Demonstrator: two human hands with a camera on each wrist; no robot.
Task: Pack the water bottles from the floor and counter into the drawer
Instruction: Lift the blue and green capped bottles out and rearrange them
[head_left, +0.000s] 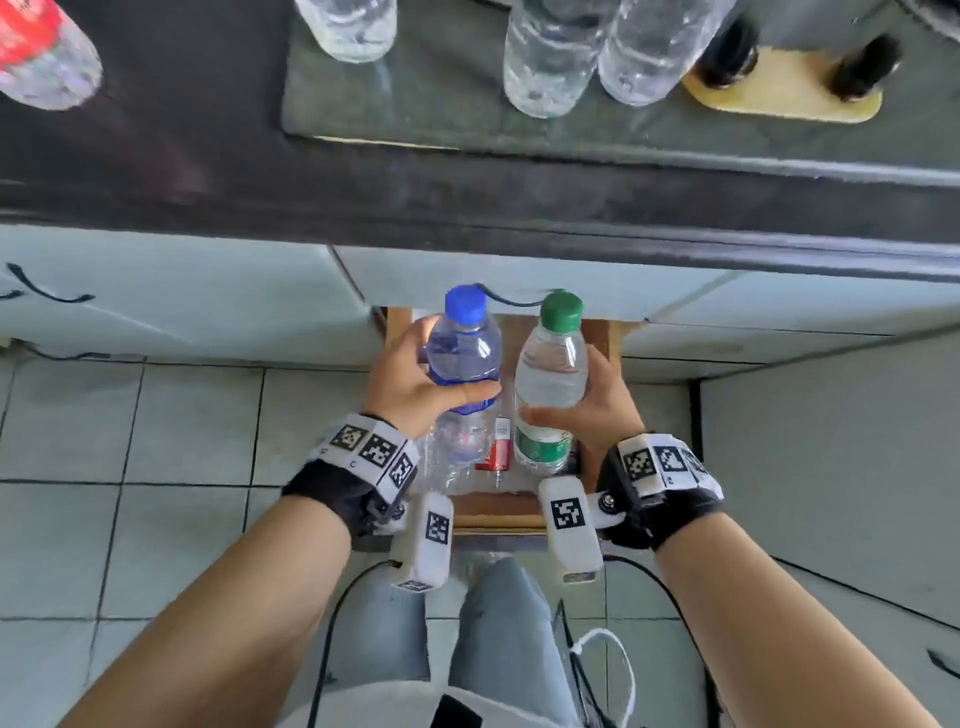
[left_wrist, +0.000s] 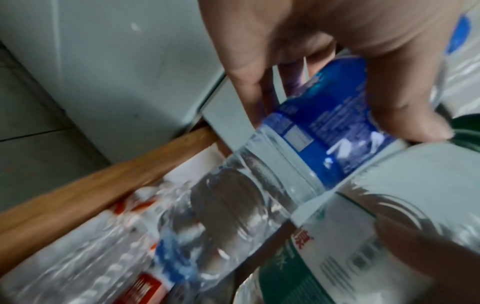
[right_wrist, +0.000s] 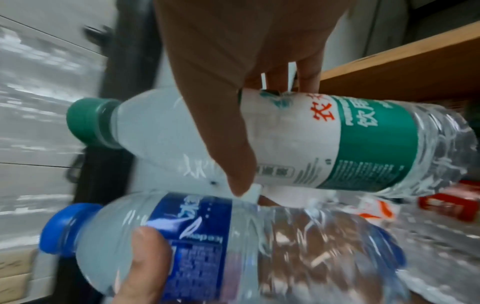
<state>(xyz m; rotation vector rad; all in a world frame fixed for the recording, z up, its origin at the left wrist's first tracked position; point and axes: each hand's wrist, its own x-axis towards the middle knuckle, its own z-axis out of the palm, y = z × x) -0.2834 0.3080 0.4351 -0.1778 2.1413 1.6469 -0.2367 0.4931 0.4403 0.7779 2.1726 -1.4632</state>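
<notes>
My left hand (head_left: 415, 379) grips a blue-capped, blue-labelled water bottle (head_left: 465, 353) round its middle. My right hand (head_left: 592, 405) grips a green-capped water bottle (head_left: 548, 374) with a white and green label. Both bottles are held side by side, nearly upright, over the open wooden drawer (head_left: 498, 512) below the counter. In the left wrist view the blue-labelled bottle (left_wrist: 332, 127) hangs above clear bottles (left_wrist: 91, 257) lying in the drawer. The right wrist view shows the green bottle (right_wrist: 324, 139) above the blue one (right_wrist: 207, 242).
Several clear bottles (head_left: 556, 57) stand on the dark counter (head_left: 467, 197) above, with a red-labelled one (head_left: 41, 52) at far left. A red box (head_left: 496, 452) lies in the drawer. Pale cabinet fronts (head_left: 182, 296) flank the drawer. My legs and cables are on the tiled floor (head_left: 130, 441).
</notes>
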